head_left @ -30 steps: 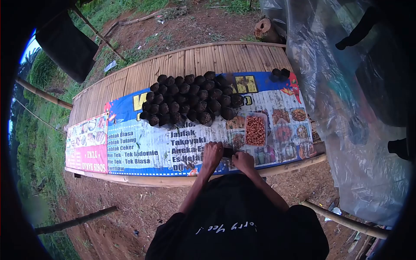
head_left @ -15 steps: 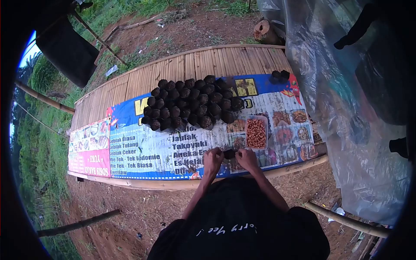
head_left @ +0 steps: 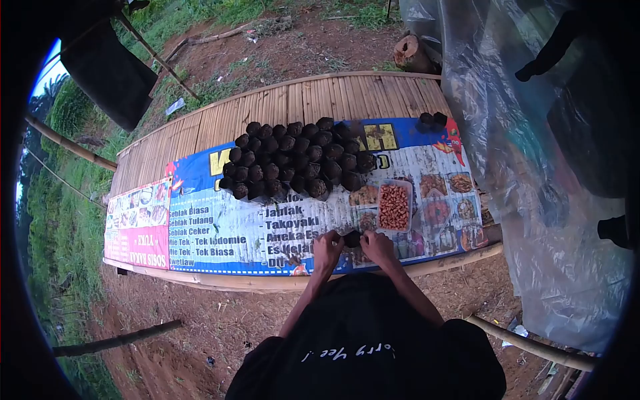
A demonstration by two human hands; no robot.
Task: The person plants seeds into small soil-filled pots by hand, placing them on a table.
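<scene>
Grip: your left hand (head_left: pixel 327 248) and right hand (head_left: pixel 377 245) both close on one small black pot (head_left: pixel 352 238), pinched between them at lower centre of the frame, right at the near edge of the bench (head_left: pixel 293 100). Fingertips too small to read; whether the pot rests on the banner or is lifted, cannot tell.

Advice, as judgement: keep the pot upright and support it evenly from both sides; a soft wall would buckle under a one-sided squeeze. Work over the printed banner (head_left: pixel 220 227), not past the edge, so any spill stays on it.

Just up and right of the hands: a clear tray of reddish seeds (head_left: pixel 394 206), near but not touching. Mind your right wrist there.

Farther up, centre frame: the block of filled dark pots (head_left: pixel 293 160), packed touching. Two loose pots (head_left: pixel 432 120) at upper right, well apart.
</scene>
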